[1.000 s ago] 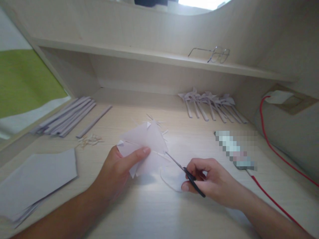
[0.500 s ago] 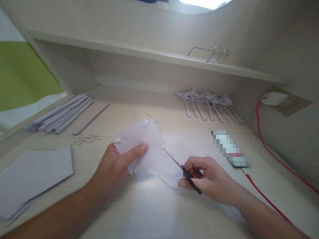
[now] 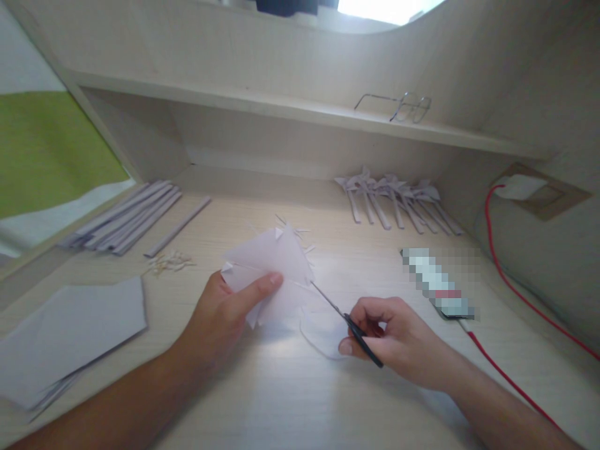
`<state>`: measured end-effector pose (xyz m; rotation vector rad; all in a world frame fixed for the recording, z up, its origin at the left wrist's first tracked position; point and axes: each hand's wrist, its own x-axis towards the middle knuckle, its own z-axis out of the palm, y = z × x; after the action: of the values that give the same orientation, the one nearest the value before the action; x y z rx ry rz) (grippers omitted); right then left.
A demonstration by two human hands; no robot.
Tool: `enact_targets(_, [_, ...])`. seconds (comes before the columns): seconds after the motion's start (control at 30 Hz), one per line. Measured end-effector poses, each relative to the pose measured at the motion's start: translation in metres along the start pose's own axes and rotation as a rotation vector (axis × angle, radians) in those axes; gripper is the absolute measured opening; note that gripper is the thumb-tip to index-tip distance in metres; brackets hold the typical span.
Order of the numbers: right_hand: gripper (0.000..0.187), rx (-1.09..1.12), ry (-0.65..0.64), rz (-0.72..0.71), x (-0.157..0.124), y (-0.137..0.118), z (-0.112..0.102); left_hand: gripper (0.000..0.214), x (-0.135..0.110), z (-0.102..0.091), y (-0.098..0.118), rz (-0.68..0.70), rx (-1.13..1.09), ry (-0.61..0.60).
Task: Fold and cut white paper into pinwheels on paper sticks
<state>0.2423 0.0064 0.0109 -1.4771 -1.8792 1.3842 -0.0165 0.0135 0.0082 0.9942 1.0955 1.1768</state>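
My left hand [image 3: 241, 306] pinches a square of white paper [image 3: 293, 256], thumb on top and fingers hidden beneath. Slits run in from the paper's corners, and small folds show at its top and left tips. My right hand [image 3: 389, 334] grips black-handled scissors [image 3: 363, 340]. Their thin blade tips touch the paper's right corner. A clear, round-edged sheet or dish [image 3: 319, 350] lies on the desk below the scissors; I cannot tell which. Small white sticks [image 3: 304, 231] lie just behind the paper.
Rolled paper sticks [image 3: 122, 219] and a single roll [image 3: 178, 226] lie at left, near small pale bits [image 3: 171, 262] and stacked paper [image 3: 79, 331]. Paper pinwheels [image 3: 394, 194] line the back right. A phone [image 3: 435, 281] with a red cable [image 3: 510, 384] lies right; glasses [image 3: 411, 107] rest on the shelf.
The whole view has shifted slightly, so the desk items sit a little lower and further right. Both hands keep nearly the same pose, with the scissors still at the paper's right corner.
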Motion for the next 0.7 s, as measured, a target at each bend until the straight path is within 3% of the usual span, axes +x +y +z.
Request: enact_targets(0.7, [0.034, -0.036, 0.013, -0.044, -0.0005, 0.0033, -0.0018, 0.025, 0.0006, -0.0008, -0.0013, -0.003, -0.014, 0.011])
